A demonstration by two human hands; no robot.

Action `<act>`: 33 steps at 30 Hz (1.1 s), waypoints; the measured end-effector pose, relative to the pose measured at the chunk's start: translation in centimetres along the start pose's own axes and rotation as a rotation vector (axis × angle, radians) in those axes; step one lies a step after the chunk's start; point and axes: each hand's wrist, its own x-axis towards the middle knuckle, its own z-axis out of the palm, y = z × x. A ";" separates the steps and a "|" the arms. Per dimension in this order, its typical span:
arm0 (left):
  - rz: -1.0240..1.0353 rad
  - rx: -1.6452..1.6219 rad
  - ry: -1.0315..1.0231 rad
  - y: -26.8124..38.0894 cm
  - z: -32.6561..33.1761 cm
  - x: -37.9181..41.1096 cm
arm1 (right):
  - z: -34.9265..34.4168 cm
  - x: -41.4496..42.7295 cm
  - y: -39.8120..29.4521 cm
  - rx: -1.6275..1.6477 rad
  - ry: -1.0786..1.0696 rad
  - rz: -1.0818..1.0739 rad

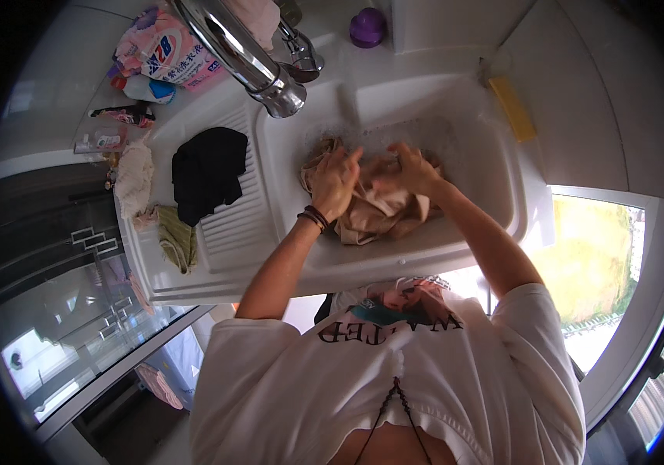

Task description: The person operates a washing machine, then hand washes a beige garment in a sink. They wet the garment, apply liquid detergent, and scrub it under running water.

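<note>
A wet beige cloth garment (378, 212) lies bunched in the basin of a white laundry sink (285, 256), with suds around it. My left hand (335, 180), a dark band at its wrist, rests on the left part of the cloth, back up and fingers pointing away from me. Over the right part is my right hand (410, 171), its fingers curved and partly blurred by motion. Whether either hand grips the fabric cannot be made out. A chrome faucet (285, 96) reaches over the sink's back left; no stream of water shows from it.
On the ribbed washboard (233, 226) lies a black cloth (210, 171), beside an olive cloth (178, 238) and a cream lace cloth (134, 177). A detergent pouch (169, 55) and bottles stand back left. A purple container (368, 28) sits behind the basin, a yellow strip (512, 110) at its right.
</note>
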 end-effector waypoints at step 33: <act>-0.589 0.112 0.074 -8.5 6.7 5.1 | 4.1 7.5 11.9 0.511 0.414 0.505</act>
